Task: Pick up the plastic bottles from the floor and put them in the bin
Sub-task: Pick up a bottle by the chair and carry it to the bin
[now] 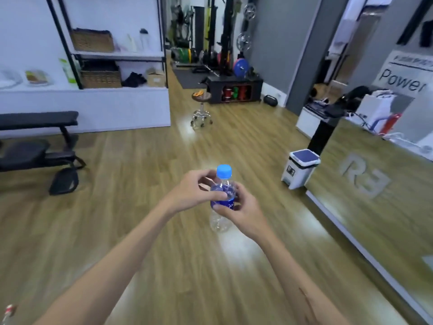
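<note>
At the far left edge, around nine o'clock, a black weight bench (35, 137) stands on the wooden floor (140, 184), with a white shelving unit (112, 55) holding wicker baskets (92, 41) behind it at about ten o'clock. In the bottom left corner, at seven o'clock, a small bottle with a red label (9, 311) lies on the floor, blurred and partly cut off by the frame.

Toward the middle, the person's left hand (196, 188) reaches in from seven o'clock. Its grip is curled round the plastic bottle (222, 200), thumb pressed on the blue label and fingers wrapped behind the neck. The bottle is held upright in the air near the centre, blue cap at twelve o'clock, its clear base showing below the hands and well above the floor. A chrome stool (201, 109) on castors stands farther off at twelve o'clock, with gym racks and weight plates (241, 64) beyond it.

The right hand (236, 209) comes in from five o'clock. Its grip also closes on the bottle, thumb across the lower edge of the label and fingers curled round the far side, just beside the left hand's thumb.

At about two o'clock from the hands, well apart from the bottle, the white bin (301, 168) with a dark blue lid sits on the floor against a wood-fronted counter (375, 165), lid closed.
</note>
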